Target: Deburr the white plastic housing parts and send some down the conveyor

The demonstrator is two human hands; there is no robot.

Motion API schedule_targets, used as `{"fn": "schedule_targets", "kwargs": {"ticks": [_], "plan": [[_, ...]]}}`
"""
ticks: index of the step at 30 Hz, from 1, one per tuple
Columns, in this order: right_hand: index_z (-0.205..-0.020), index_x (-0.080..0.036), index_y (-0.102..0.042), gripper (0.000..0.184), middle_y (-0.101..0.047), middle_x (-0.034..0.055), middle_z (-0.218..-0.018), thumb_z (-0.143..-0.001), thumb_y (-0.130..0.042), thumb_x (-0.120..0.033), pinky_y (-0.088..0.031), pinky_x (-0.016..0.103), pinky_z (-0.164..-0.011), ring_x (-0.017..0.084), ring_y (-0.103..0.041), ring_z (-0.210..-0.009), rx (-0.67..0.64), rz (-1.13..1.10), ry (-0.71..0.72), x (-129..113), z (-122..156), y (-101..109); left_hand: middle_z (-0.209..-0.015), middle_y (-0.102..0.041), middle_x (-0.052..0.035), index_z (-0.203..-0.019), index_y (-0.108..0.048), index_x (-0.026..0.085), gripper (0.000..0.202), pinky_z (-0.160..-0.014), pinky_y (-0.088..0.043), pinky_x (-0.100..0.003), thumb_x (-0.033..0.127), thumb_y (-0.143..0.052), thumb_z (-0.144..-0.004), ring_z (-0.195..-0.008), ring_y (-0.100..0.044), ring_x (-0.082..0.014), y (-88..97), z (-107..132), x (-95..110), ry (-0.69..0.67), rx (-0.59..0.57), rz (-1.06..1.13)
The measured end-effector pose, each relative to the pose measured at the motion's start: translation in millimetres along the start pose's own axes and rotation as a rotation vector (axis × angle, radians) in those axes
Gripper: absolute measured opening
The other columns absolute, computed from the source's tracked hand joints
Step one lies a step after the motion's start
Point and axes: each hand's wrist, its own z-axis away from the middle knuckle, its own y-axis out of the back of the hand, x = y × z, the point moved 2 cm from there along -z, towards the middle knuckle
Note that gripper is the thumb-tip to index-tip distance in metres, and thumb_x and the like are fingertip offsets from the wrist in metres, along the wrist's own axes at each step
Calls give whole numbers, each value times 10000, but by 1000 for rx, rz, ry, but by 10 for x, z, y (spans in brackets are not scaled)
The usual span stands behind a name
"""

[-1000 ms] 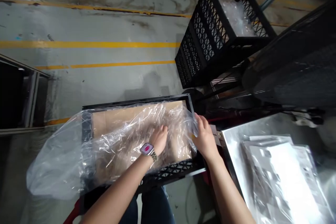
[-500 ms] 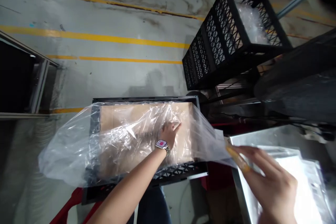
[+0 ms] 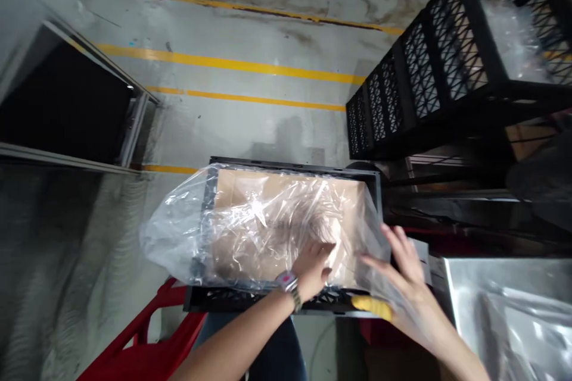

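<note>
Lying under L hand, touching R hand—plastic.

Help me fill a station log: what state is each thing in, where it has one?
Near crate, open-topped
Cardboard, lying in the near crate
Plastic film, crumpled, draped over the cardboard, overhanging leftward
Stacked crates, top one open, clear plastic inside
Watch, strapped to the left wrist
Left hand, over the film, fingers and thumb apart
Right hand, fingers spread
Yellow cover, worn on the right thumb
Metal table, bearing plastic-covered pieces
</note>
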Motion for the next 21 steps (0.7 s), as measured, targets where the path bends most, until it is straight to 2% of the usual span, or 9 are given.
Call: {"fn": "schedule_targets", "kwargs": {"ticks": [1, 3, 5, 6, 8, 11, 15, 18, 21], "plan": [[-1193, -323, -726, 307, -429, 46, -1608, -899, -710, -406, -173, 679, -1234, 400, -212, -1556, -29, -59, 79, -21, -149, -179, -1233, -713, -12, -1260, -648, 311, 372, -1008, -525, -319, 165, -550, -932, -1145, -629, -180, 104, 354, -57, 4, 32, 35], [-1019, -283, -736, 171, -673, 64, -1339, -991, -575, -333, -268, 600, -1225, 319, -473, -1425, -99, -196, 170, -91, -406, -561, -1034, -740, -18, -1017, -702, 304, 325, -989, -533, -397, 176, -404, -992, -1020, -661, -194, 374, 1162, -305, 82, 149, 81], [-1001, -260, -706, 260, -755, 50, -1023, -1028, -448, -258, -443, 461, -1107, 235, -672, -1121, -192, -263, 149, -165, -622, -948, -1079, -702, -45, -983, -690, 304, 138, -1041, -492, -541, 376, -581, -938, -1097, -631, -292, 734, 1966, -745, 444, 539, 236], [-1039, -253, -696, 276, -754, 42, -966, -1018, -423, -221, -489, 408, -1026, 213, -694, -1006, -234, -260, 119, -197, -722, -1134, -1189, -659, -51, -1039, -660, 298, 276, -1118, -424, -595, 485, -703, -841, -1214, -573, -340, 902, 2315, -998, 739, 744, 308], [-1170, -256, -680, 327, -759, 45, -1038, -963, -449, -152, -498, 366, -936, 208, -692, -952, -297, -218, 75, -242, -916, -1480, -1376, -575, -129, -1228, -594, 240, 528, -1178, -251, -729, 619, -623, -862, -1397, -420, -430, 1164, 2688, -1412, 954, 788, 377], [-1437, -277, -567, 613, -766, 72, -1110, -863, -511, -70, -436, 418, -975, 257, -691, -996, -347, -160, 56, -268, -1158, -1908, -1270, -690, -136, -1111, -691, 207, 578, -1239, -229, -625, 709, -584, -844, -1442, -423, -400, 1364, 2548, -1813, 923, 621, 756], [-1565, -292, -423, 816, -774, 97, -1045, -801, -553, -36, -345, 466, -1034, 302, -666, -1044, -374, -96, 23, -267, -1268, -2212, -1075, -765, -176, -962, -739, 182, 708, -1086, -458, -638, 831, -502, -806, -1311, -567, -422, 1661, 1824, -1946, 729, 587, 1214], [-1577, -296, -397, 852, -765, 109, -1090, -784, -570, -36, -338, 450, -1034, 298, -642, -1092, -368, -108, 7, -282, -1252, -2245, -1250, -737, -62, -1181, -694, 258, 579, -1122, -462, -558, 721, -498, -894, -1358, -538, -336, 2173, 1378, -1748, 547, 716, 1294], [-1519, -314, -489, 780, -768, 85, -1107, -787, -585, -62, -368, 426, -1025, 269, -653, -1077, -324, -188, -5, -300, -1280, -2184, -1539, -508, 189, -1353, -567, 488, 411, -1263, -278, -410, 515, -595, -944, -1498, -359, -190, 2676, 1011, -1218, 204, 905, 1212]]}}
